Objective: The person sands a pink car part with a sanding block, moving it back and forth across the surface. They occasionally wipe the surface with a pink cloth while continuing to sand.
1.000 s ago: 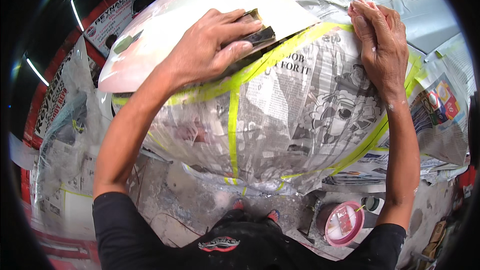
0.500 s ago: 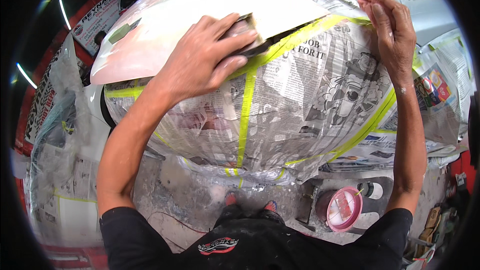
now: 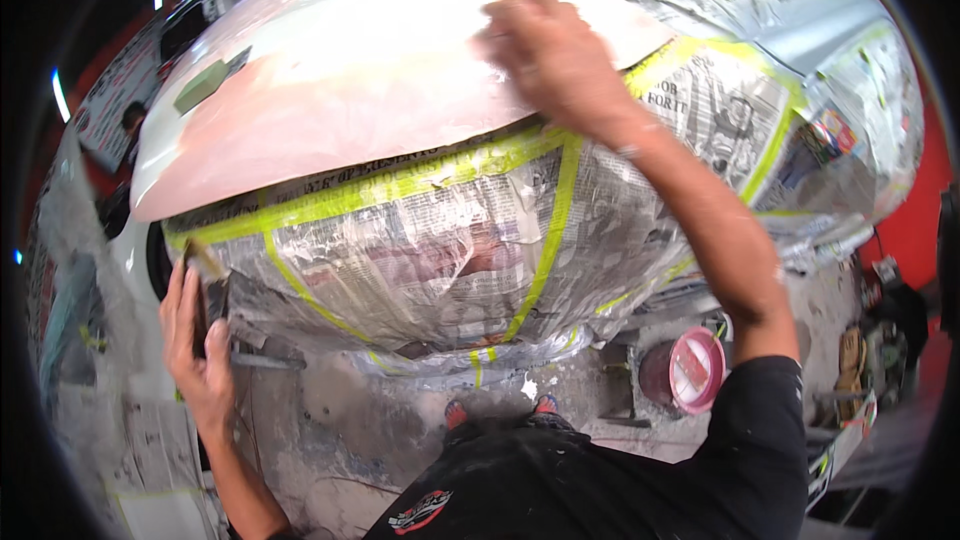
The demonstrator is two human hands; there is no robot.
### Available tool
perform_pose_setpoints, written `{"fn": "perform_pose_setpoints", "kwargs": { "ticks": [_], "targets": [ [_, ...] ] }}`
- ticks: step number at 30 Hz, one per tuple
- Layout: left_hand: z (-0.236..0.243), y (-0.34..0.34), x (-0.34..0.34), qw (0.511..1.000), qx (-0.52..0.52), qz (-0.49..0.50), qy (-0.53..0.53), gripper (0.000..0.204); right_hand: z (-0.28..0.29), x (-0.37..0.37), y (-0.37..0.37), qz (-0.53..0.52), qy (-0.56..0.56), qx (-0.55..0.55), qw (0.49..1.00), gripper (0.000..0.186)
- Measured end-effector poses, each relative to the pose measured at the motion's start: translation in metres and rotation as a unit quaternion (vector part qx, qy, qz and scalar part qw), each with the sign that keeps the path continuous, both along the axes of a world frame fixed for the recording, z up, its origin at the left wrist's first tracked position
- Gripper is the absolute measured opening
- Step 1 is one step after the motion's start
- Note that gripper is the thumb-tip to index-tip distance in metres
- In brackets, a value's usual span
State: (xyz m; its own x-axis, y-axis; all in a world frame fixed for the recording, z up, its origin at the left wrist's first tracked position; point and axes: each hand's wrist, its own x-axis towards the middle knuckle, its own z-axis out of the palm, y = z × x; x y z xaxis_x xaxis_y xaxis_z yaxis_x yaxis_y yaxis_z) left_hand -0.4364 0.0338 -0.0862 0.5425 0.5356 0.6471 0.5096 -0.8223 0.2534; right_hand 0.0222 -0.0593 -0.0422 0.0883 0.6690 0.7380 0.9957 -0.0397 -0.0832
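Observation:
My left hand [image 3: 200, 350] is closed around a dark sanding block [image 3: 212, 290] with a tan edge. It is at the left, low beside the newspaper-masked car front and off the panel. My right hand [image 3: 550, 60] is over the white car bonnet [image 3: 390, 50], close to its front edge. Motion blurs its fingers; they look bent, and whether they touch the surface cannot be told. The bonnet has pinkish patches on its left part. Below its edge, newspaper [image 3: 430, 240] and yellow-green tape [image 3: 545, 250] cover the car's front.
A green block [image 3: 201, 86] lies on the bonnet's left part. A pink bucket [image 3: 685, 370] with whitish liquid and a reddish thing in it stands on the floor at lower right. Plastic sheeting [image 3: 70, 310] hangs at the left. Assorted items [image 3: 870, 360] lie at the far right.
My left hand has gone from the bonnet's edge down to the left, carrying the sanding block. My right hand has come left from the masked side onto the bonnet. The view has shifted.

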Motion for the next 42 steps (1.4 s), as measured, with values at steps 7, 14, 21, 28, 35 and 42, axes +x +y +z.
{"fn": "perform_pose_setpoints", "kwargs": {
  "ticks": [7, 14, 21, 28, 35, 42],
  "targets": [
    [-0.018, 0.046, -0.018, 0.996, -0.015, -0.068, -0.056, 0.06, -0.019, -0.136, 0.106, 0.026, -0.036, 0.066, 0.997, 0.026],
    [-0.02, 0.075, 0.01, 0.986, -0.006, -0.159, -0.056, 0.059, -0.025, -0.103, 0.074, 0.009, -0.035, 0.076, 0.996, 0.026],
    [-0.024, 0.079, 0.01, 0.986, -0.027, -0.153, -0.063, 0.057, 0.002, 0.06, -0.036, -0.173, -0.006, 0.067, 0.983, 0.027],
    [0.003, 0.055, 0.076, 0.978, 0.045, -0.203, -0.023, 0.051, 0.016, 0.128, -0.041, -0.186, -0.037, 0.022, 0.982, 0.028],
    [0.005, 0.048, 0.154, 0.954, 0.206, -0.212, 0.048, 0.053, 0.016, 0.143, -0.022, -0.208, -0.067, 0.045, 0.975, 0.034],
    [0.033, 0.025, 0.278, 0.913, 0.296, -0.28, 0.026, 0.05, 0.027, 0.109, -0.024, -0.22, 0.024, 0.036, 0.975, 0.024]
  ]
}}
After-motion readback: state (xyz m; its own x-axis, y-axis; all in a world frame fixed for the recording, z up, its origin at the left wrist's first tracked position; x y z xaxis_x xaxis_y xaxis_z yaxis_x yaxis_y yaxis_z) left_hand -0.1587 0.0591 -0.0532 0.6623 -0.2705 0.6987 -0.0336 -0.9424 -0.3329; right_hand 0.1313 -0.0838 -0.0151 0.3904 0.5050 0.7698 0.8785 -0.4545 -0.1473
